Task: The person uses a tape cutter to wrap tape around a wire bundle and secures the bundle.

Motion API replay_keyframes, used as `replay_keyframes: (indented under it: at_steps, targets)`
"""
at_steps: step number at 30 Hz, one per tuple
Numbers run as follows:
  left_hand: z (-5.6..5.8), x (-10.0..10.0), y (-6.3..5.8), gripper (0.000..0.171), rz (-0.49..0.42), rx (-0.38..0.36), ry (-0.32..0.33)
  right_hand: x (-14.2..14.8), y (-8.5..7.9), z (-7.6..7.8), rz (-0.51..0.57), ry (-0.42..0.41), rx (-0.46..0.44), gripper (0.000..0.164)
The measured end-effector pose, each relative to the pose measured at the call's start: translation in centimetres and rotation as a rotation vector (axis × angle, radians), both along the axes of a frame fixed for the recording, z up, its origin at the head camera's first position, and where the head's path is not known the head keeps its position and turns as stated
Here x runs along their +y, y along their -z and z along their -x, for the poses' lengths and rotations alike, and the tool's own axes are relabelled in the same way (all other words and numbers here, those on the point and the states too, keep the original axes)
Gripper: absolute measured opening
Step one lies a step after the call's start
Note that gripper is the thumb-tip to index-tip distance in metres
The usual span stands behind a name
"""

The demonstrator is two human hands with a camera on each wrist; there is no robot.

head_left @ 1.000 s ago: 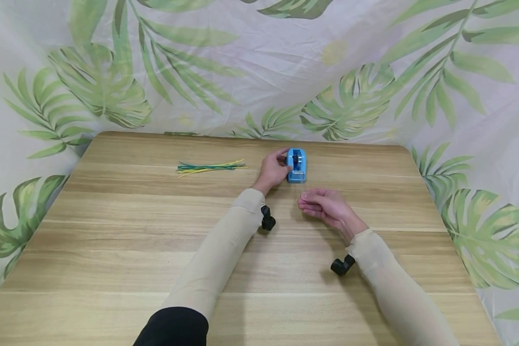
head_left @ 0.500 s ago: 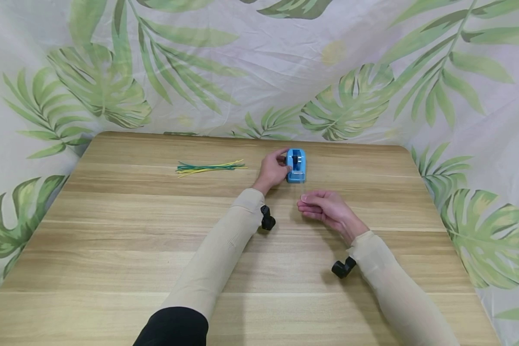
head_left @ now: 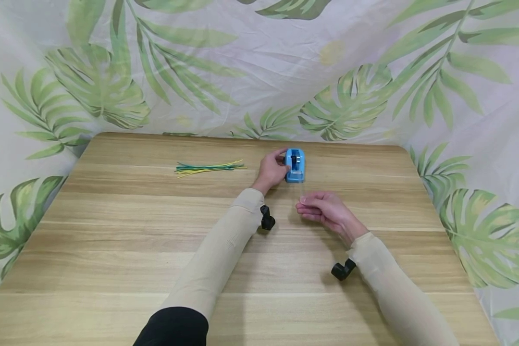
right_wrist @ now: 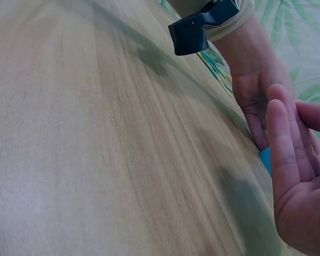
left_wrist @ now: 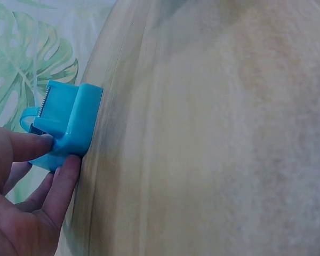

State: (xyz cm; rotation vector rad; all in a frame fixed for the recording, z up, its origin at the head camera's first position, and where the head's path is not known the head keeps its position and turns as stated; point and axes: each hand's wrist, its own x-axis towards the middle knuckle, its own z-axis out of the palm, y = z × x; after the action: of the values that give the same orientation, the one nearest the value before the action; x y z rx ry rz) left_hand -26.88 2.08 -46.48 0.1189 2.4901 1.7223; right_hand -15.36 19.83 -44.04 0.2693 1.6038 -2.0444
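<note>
A small blue tape dispenser (head_left: 296,178) stands near the far edge of the table, its roll visible in the middle. My left hand (head_left: 272,169) grips it from the left side; in the left wrist view the thumb and fingers lie along the body of the dispenser (left_wrist: 85,120), below its toothed cutter. From its front a thin clear strip of tape (head_left: 302,189) runs toward me. My right hand (head_left: 327,209) pinches the end of that strip between thumb and fingers. The right wrist view shows the fingers extended, hiding most of the dispenser (right_wrist: 265,159).
Left of the dispenser lies a bundle of green and yellow twist ties (head_left: 209,167). The wood-grain table (head_left: 112,269) ends just behind both, against a leaf-print cloth (head_left: 259,72). Black wrist cameras (head_left: 267,218) hang below both cuffs.
My right hand has drawn back slightly toward me, and the strip between it and the dispenser shows a little longer. My left hand keeps its hold on the dispenser.
</note>
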Motion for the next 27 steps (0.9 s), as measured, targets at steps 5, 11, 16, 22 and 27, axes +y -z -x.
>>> replay_keyframes:
  at_steps: [5,11,16,22,27]
  targets:
    - [0.07,0.07,0.04,0.058,0.004,-0.005,-0.007,0.03,0.11,-0.14,-0.001,-0.005,0.005,0.023]
    - [0.29,0.19,0.12,0.059,0.023,-0.011,-0.012,0.17,0.24,-0.25,0.02,-0.015,0.01,0.012]
    - [0.37,0.3,0.18,0.06,0.024,-0.018,-0.023,0.1,0.34,-0.35,0.021,-0.016,0.006,0.01]
    - [0.3,0.37,0.19,0.059,0.037,-0.003,-0.032,0.04,0.34,-0.59,0.02,-0.027,0.0,0.013]
    - [0.28,0.42,0.3,0.057,0.045,0.012,-0.044,-0.09,0.43,-0.88,0.016,-0.027,-0.005,0.011]
